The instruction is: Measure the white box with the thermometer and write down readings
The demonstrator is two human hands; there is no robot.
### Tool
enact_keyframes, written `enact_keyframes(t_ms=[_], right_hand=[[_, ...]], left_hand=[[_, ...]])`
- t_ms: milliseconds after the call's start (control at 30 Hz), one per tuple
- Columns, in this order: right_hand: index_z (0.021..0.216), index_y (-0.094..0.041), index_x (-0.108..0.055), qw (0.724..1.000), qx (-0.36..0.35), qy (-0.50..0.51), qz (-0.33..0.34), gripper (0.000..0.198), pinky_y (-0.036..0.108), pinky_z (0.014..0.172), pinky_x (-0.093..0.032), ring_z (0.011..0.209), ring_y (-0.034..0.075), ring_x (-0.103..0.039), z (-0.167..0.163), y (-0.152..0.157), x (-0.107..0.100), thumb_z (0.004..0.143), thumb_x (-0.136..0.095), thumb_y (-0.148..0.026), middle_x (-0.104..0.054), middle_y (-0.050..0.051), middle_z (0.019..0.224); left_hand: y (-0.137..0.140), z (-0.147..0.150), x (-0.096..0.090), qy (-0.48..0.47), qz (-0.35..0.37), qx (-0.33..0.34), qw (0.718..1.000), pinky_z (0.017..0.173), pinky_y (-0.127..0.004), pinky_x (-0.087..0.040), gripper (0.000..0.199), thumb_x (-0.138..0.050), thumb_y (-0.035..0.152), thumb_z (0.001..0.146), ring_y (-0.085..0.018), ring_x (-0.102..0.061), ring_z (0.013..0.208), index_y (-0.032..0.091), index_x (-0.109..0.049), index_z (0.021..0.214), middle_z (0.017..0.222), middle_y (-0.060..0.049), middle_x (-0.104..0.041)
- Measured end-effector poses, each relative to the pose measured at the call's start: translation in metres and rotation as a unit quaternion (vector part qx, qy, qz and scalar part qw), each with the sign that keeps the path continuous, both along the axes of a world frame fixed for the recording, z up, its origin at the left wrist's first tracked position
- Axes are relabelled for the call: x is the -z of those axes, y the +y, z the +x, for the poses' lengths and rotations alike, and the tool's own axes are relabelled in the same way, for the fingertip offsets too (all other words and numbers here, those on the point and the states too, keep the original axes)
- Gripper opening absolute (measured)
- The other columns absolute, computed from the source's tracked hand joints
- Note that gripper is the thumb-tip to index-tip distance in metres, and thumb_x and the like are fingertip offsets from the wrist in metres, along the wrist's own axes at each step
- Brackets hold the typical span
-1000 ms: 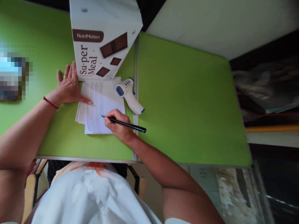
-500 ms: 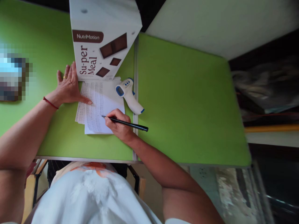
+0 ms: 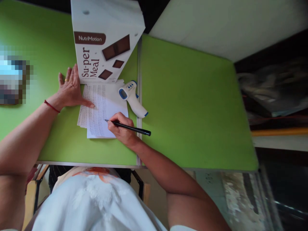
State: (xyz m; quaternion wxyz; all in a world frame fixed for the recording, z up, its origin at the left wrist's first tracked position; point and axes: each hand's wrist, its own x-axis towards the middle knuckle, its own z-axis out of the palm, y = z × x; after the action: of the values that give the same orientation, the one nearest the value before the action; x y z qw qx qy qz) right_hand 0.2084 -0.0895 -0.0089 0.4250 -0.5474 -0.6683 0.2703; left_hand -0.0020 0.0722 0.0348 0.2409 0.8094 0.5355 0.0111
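Note:
My right hand (image 3: 122, 129) is closed around a black pen (image 3: 134, 128), whose tip points left at a sheet of paper (image 3: 113, 104) with rows of small writing. Spread out flat, my left hand (image 3: 71, 88) rests at the left side of the papers, its thumb lying on the top sheet and its fingers beside a white box (image 3: 96, 19) printed "Su-per Meal". The box stands at the top edge of the papers. A white and blue infrared thermometer (image 3: 134, 100) lies at the right of the sheets, just above my right hand.
The green table (image 3: 197, 106) has a metal seam beside the thermometer. A blurred-out framed object (image 3: 12, 80) lies at the far left. Shelves with plastic bags (image 3: 269, 89) stand off the right side. Chair arms (image 3: 145, 194) show below the front edge.
The pen's rear end has shifted very slightly to the left. My left hand and the papers stay in place.

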Motion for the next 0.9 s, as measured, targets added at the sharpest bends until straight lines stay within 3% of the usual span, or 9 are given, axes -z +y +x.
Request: enact_keyframes(t_ms=[100,233,433,633,800,900], right_hand=[[0.076,-0.026,-0.052,1.000,0.004,0.003,0.005,0.017,0.025,0.056,-0.047,0.053,0.011,-0.048,0.000,0.000,0.000,0.090,-0.058,-0.034,-0.056,-0.006,0.061],[0.075,-0.026,-0.052,1.000,0.006,0.001,0.012,0.017,0.025,0.057,-0.047,0.054,0.011,-0.049,-0.001,0.001,0.001,0.089,-0.059,-0.032,-0.056,-0.006,0.062],[0.076,-0.026,-0.051,1.000,0.016,0.013,0.014,0.018,0.025,0.055,-0.046,0.053,0.011,-0.049,-0.001,0.000,0.001,0.090,-0.059,-0.033,-0.056,-0.006,0.062],[0.077,-0.026,-0.051,1.000,0.009,0.009,0.023,0.017,0.025,0.057,-0.047,0.054,0.012,-0.050,-0.001,0.000,0.001,0.090,-0.060,-0.032,-0.056,-0.006,0.062],[0.076,-0.026,-0.050,1.000,0.007,-0.001,0.013,0.016,0.026,0.058,-0.048,0.054,0.012,-0.050,0.000,0.001,0.001,0.089,-0.059,-0.030,-0.056,-0.006,0.062],[0.075,-0.026,-0.050,1.000,0.012,-0.002,0.010,0.016,0.026,0.057,-0.047,0.054,0.012,-0.049,0.000,0.001,0.001,0.087,-0.058,-0.031,-0.055,-0.006,0.061]], left_hand=[[0.000,0.000,0.002,-0.012,-0.006,-0.003,1.000,0.131,-0.058,0.015,0.177,-0.069,0.099,0.040,-0.044,0.011,0.164,0.008,0.010,0.170,0.179,-0.017,0.004],[0.005,-0.002,0.010,-0.016,-0.012,-0.007,1.000,0.130,-0.054,0.021,0.180,-0.062,0.102,0.031,-0.044,0.025,0.161,0.017,0.016,0.169,0.181,-0.001,0.004],[0.004,-0.002,0.006,0.014,-0.009,0.001,1.000,0.130,-0.058,0.015,0.178,-0.071,0.096,0.041,-0.045,0.013,0.164,0.006,0.014,0.168,0.178,-0.021,0.008],[0.004,-0.003,0.005,0.000,0.004,0.007,1.000,0.131,-0.060,0.012,0.169,-0.078,0.092,0.044,-0.047,0.010,0.164,0.022,0.010,0.171,0.180,-0.011,-0.005],[0.000,-0.002,0.002,-0.005,0.003,0.001,1.000,0.131,-0.060,0.013,0.177,-0.074,0.096,0.042,-0.047,0.007,0.164,0.007,0.011,0.169,0.179,-0.020,0.003],[0.001,-0.003,0.003,-0.006,0.007,0.004,1.000,0.131,-0.060,0.011,0.173,-0.075,0.095,0.044,-0.045,0.006,0.165,0.012,0.010,0.170,0.179,-0.018,0.001]])
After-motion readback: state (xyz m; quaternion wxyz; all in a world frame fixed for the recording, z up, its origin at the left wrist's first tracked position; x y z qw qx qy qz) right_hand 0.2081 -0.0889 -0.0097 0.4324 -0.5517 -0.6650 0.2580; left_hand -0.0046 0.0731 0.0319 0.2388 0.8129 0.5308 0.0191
